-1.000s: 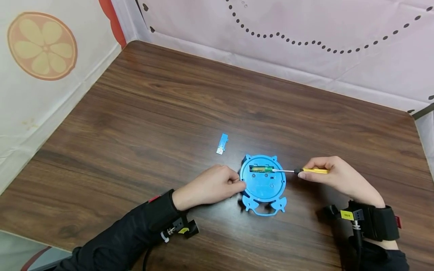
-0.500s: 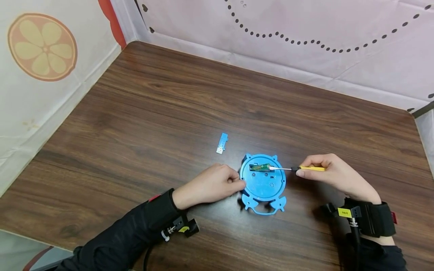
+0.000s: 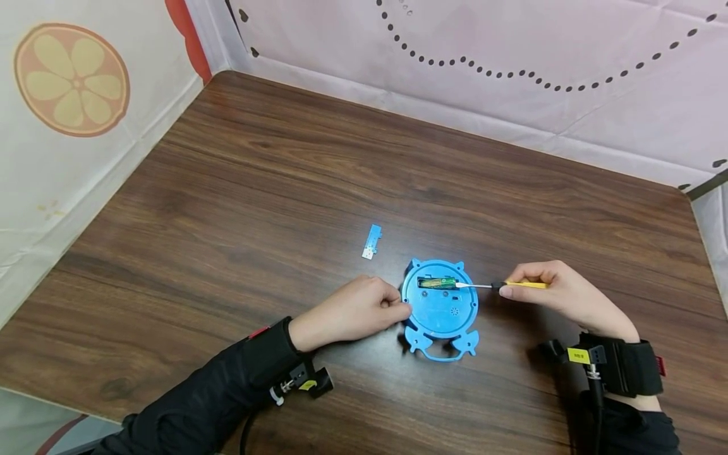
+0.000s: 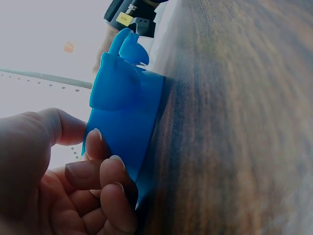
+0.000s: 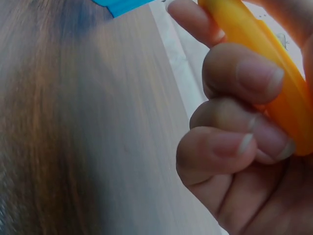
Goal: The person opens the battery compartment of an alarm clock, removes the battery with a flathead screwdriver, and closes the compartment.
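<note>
Both hands are at work on a round blue toy (image 3: 440, 308) lying face down on the wooden surface (image 3: 284, 177). The left hand (image 3: 352, 311) has its fingers (image 4: 105, 181) curled against the toy's left rim, thumb on the upper face, pinching the edge to steady it. The right hand (image 3: 560, 294) grips a small screwdriver with a yellow handle (image 3: 526, 285), fingers (image 5: 234, 147) wrapped round it (the wrist view shows little else). The screwdriver's thin metal shaft reaches leftward into the open battery compartment near the toy's far edge, and its tip meets the right end of a green battery (image 3: 438, 282) lying in that slot. The toy sits near the front middle of the surface, between the two hands, its little feet and loop pointing toward the person. A small blue cover plate (image 3: 372, 241) lies apart, beyond the left hand. Dark sleeves and wrist-worn cameras show at both forearms. Pale patterned cloth walls stand round the surface.
</note>
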A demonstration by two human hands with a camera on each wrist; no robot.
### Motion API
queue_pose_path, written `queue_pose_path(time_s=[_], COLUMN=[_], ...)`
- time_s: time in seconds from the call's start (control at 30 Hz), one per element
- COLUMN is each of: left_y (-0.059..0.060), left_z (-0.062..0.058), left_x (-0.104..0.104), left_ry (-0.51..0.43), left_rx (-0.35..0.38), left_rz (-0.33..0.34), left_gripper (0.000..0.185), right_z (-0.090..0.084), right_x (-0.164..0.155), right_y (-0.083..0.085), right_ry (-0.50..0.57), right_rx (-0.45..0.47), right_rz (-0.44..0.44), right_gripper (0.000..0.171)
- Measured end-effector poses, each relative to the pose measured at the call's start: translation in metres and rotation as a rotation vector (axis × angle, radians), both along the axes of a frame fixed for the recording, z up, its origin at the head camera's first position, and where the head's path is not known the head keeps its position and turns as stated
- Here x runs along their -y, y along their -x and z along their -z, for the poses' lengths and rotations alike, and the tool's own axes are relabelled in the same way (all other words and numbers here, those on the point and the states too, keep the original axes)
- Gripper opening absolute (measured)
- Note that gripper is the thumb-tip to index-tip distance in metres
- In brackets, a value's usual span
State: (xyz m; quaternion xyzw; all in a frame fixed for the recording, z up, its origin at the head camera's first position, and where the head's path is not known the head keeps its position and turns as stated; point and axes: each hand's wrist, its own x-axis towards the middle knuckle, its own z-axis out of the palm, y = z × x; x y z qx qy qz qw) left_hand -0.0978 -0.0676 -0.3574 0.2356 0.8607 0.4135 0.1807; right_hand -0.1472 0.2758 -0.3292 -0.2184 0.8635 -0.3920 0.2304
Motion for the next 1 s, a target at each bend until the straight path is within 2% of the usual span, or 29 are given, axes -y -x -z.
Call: queue_pose_path(time_s=[0.47, 0.6, 0.73, 0.9, 1.0], left_y=[0.0, 0.0, 0.0, 0.0, 0.0], left_z=[0.002, 0.002, 0.002, 0.001, 0.001], left_x=[0.001, 0.0, 0.0, 0.001, 0.001], left_ry=[-0.013, -0.007, -0.004, -0.006, -0.005], left_rx=[-0.017, -0.012, -0.012, -0.008, -0.012], left_rz=[0.01, 0.012, 0.016, 0.013, 0.008], left_gripper=[0.045, 0.045, 0.045, 0.045, 0.045], right_z=[0.002, -0.004, -0.013, -0.019, -0.018], right_x=[-0.004, -0.008, -0.015, -0.018, -0.019], right_y=[0.002, -0.001, -0.007, -0.008, -0.006], right_ry=[-0.049, -0.09, -0.126, -0.125, -0.207], right_rx=[0.026, -0.012, -0.075, -0.151, -0.23], right_rz=[0.009, 0.027, 0.129, 0.331, 0.408], right_gripper=[0.011, 0.012, 0.017, 0.033, 0.045])
